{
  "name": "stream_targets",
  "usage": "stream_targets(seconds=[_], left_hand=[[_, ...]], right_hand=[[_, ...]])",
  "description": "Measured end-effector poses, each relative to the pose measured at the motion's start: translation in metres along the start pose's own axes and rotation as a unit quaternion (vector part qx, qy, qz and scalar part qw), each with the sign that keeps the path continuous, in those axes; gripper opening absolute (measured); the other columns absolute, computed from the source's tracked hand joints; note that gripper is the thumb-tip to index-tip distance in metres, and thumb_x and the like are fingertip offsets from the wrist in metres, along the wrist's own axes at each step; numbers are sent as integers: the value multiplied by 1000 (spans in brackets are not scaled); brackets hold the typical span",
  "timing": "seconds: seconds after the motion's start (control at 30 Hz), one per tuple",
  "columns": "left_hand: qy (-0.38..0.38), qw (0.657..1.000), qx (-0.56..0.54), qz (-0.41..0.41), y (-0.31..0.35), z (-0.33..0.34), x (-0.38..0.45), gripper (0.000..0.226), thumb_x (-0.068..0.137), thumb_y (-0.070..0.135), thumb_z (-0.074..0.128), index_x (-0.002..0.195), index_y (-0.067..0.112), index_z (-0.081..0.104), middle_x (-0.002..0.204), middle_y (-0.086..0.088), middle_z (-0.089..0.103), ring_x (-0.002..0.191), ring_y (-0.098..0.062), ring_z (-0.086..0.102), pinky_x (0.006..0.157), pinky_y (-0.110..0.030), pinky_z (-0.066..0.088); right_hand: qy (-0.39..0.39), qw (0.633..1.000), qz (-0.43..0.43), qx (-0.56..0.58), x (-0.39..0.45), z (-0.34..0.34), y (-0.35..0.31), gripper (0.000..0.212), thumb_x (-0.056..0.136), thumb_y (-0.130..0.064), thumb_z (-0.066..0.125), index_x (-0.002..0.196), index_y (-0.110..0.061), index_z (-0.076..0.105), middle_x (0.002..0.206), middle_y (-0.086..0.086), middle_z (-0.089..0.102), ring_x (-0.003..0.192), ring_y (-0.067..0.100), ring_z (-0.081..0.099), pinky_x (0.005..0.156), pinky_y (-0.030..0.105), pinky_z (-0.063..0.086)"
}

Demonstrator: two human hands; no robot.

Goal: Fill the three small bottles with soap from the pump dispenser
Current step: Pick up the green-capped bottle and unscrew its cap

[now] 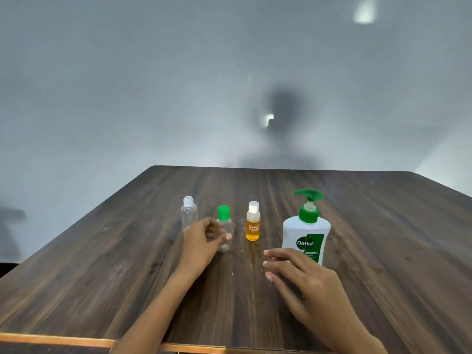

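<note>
Three small bottles stand in a row on the dark wooden table (pixel 370 226). The left one (pixel 189 213) is clear with a white cap. The middle one (pixel 224 223) is clear with a green cap. The right one (pixel 253 222) holds orange liquid under a white cap. A white pump dispenser (pixel 306 231) with a green pump stands to their right. My left hand (pixel 204 241) curls around the near side of the green-capped bottle, fingers blurred, and whether it grips is unclear. My right hand (pixel 304 282) hovers with spread fingers just in front of the dispenser, holding nothing.
Small wet spots lie on the table (pixel 252 261) in front of the orange bottle. A grey wall rises behind the table's far edge (pixel 281 168). The near edge has an orange trim (pixel 63 339).
</note>
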State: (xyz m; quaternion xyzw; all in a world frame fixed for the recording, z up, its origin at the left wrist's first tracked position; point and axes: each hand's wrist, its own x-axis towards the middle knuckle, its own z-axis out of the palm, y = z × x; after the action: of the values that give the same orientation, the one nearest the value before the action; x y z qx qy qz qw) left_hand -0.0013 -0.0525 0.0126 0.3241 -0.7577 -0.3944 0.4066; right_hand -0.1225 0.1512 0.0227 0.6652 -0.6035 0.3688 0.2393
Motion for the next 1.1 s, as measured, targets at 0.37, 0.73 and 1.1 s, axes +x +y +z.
stream_targets(seconds=[0.37, 0.73, 1.1], left_hand=[[-62, 997, -38, 21, 27, 13, -92, 29, 70, 27, 86, 97, 26, 75, 92, 16, 74, 93, -3, 68, 85, -25, 55], [-105, 991, -79, 38, 21, 13, -89, 31, 73, 28, 82, 102, 31, 72, 99, 16, 74, 101, -1, 67, 92, -30, 53], [-106, 993, -57, 22, 20, 15, -91, 28, 76, 27, 82, 103, 24, 75, 100, 15, 74, 100, 0, 67, 92, -35, 54]], right_hand=[[11, 996, 78, 40, 13, 1, -11, 40, 90, -46, 51, 127, -32, 52, 126, -23, 51, 113, -15, 44, 86, 2, 38], [-9, 991, 82, 105, 34, 7, -11, 28, 79, -43, 68, 97, -21, 71, 94, -14, 65, 89, -2, 58, 77, 13, 46], [-128, 962, 76, 229, 49, -11, -1, 23, 80, -23, 73, 102, -19, 73, 100, -10, 71, 98, 0, 63, 101, 23, 41]])
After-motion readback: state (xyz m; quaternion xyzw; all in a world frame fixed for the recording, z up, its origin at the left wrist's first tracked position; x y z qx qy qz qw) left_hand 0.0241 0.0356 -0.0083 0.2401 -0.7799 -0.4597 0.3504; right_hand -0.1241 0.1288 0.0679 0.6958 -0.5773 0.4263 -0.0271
